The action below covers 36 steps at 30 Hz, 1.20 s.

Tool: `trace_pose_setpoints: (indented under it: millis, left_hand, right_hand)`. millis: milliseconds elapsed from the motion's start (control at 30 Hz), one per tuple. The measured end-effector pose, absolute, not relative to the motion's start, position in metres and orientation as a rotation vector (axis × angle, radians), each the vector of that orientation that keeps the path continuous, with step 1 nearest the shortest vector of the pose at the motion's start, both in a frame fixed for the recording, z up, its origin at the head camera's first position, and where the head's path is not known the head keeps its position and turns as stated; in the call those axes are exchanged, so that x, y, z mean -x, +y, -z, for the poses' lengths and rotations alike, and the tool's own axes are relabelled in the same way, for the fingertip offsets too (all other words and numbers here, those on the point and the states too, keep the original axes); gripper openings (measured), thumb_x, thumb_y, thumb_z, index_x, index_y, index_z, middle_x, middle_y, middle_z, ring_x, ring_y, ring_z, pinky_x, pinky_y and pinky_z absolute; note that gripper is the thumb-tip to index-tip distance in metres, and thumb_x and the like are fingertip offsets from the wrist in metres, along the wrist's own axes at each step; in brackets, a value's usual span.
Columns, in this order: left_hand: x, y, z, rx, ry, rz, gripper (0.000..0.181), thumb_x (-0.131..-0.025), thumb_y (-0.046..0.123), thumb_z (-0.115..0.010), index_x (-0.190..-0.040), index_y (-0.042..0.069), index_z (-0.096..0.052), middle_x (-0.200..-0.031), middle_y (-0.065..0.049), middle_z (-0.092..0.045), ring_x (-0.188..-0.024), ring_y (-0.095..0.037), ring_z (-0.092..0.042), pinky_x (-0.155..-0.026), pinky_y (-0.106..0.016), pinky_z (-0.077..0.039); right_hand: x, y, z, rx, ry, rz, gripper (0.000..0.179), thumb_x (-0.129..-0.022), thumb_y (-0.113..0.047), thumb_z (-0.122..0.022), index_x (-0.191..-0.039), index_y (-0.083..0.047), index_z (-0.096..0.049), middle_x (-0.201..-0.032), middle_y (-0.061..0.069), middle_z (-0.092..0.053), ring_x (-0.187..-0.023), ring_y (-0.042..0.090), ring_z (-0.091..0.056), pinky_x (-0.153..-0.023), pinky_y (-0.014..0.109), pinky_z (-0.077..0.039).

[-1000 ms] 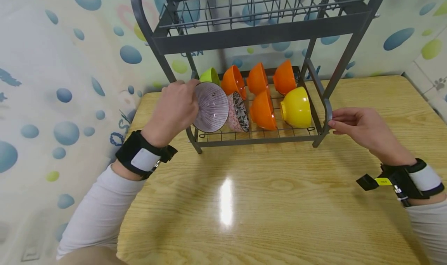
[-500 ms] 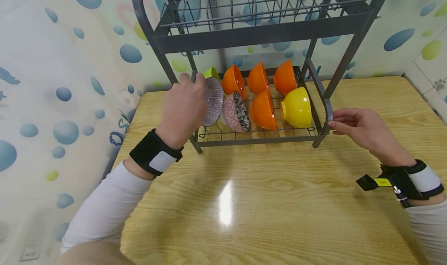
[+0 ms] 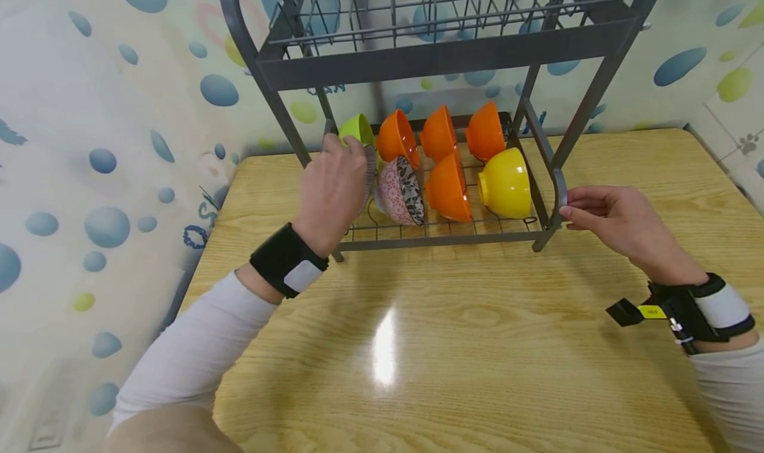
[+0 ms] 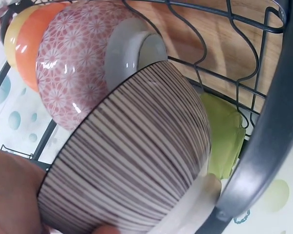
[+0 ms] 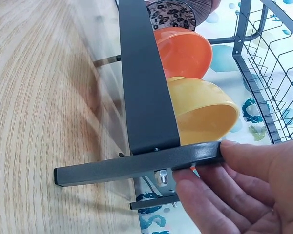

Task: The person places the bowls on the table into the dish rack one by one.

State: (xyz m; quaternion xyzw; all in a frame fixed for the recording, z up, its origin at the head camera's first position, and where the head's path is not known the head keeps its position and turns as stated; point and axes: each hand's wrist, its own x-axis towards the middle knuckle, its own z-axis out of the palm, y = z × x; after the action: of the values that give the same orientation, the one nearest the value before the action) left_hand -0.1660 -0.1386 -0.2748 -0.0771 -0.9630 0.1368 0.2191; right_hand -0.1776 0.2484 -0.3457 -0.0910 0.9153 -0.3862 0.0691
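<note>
My left hand [image 3: 335, 191] grips a striped bowl [image 4: 132, 156] by its rim at the left end of the rack's lower shelf. In the head view the hand hides most of that bowl. Tilted on its side, it overlaps a pink patterned bowl [image 3: 398, 191] in the left wrist view. A green bowl [image 3: 358, 129] lies behind it. At the rack's right end my right hand [image 3: 621, 224] pinches the dark frame [image 5: 185, 155] between thumb and fingers. Closest to that hand among the bowls is a yellow bowl [image 3: 506, 184].
Several orange bowls [image 3: 447, 186] stand on edge along the lower shelf. Above them the rack's wire upper tier [image 3: 453, 48] overhangs the bowls. The rack stands on a wooden table [image 3: 465, 347] against a patterned wall [image 3: 119, 141].
My left hand has moved right and inward with the striped bowl, turning it so its inside no longer faces the head camera. My right hand stays on the frame.
</note>
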Motion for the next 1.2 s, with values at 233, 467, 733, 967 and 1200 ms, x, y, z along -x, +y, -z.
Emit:
trace_pose_setpoints:
  millis: [233,467,733,967,1200]
  left_hand:
    - [0.17,-0.134,0.284,0.199,-2.626,-0.447,0.03,-0.099,0.008,-0.034,-0.1,-0.01,-0.058,-0.074,-0.014,-0.052,-0.048,-0.02,-0.053,-0.047,-0.032,-0.053]
    - [0.173,-0.129,0.296,0.211,-2.574,-0.611,0.024,-0.097,0.004,-0.04,-0.096,-0.011,-0.059,-0.073,-0.015,-0.055,-0.051,-0.02,-0.058,-0.049,-0.032,-0.055]
    - [0.177,-0.127,0.302,0.183,-2.587,-0.608,0.026,-0.098,0.004,-0.038,-0.094,-0.011,-0.059,-0.072,-0.014,-0.054,-0.05,-0.019,-0.057,-0.046,-0.03,-0.053]
    - [0.18,-0.126,0.312,0.182,-2.608,-0.61,0.029,-0.098,0.002,-0.034,-0.092,-0.01,-0.06,-0.072,-0.012,-0.053,-0.051,-0.016,-0.055,-0.047,-0.028,-0.053]
    - [0.183,-0.123,0.316,0.176,-2.61,-0.586,0.026,-0.097,0.003,-0.037,-0.09,-0.008,-0.06,-0.07,-0.009,-0.052,-0.05,-0.014,-0.053,-0.047,-0.028,-0.053]
  right_hand:
    - [0.178,0.249,0.346,0.272,2.76,1.153,0.048,-0.091,-0.045,-0.058,-0.123,-0.009,-0.061,-0.104,-0.002,-0.069,-0.083,0.001,-0.065,-0.072,0.01,-0.049]
    - [0.178,0.248,0.349,0.312,2.771,1.183,0.043,-0.092,-0.041,-0.059,-0.121,-0.009,-0.063,-0.098,-0.013,-0.067,-0.082,0.0,-0.065,-0.071,0.012,-0.05]
    - [0.178,0.248,0.35,0.296,2.764,1.195,0.045,-0.092,-0.04,-0.059,-0.122,-0.008,-0.062,-0.099,-0.011,-0.067,-0.082,0.0,-0.065,-0.071,0.012,-0.05]
    - [0.178,0.249,0.351,0.285,2.761,1.206,0.045,-0.092,-0.039,-0.059,-0.122,-0.007,-0.061,-0.099,-0.012,-0.066,-0.082,0.0,-0.064,-0.071,0.011,-0.05]
    - [0.178,0.249,0.351,0.287,2.748,1.224,0.044,-0.092,-0.039,-0.059,-0.122,-0.007,-0.062,-0.097,-0.018,-0.064,-0.083,0.001,-0.064,-0.072,0.013,-0.051]
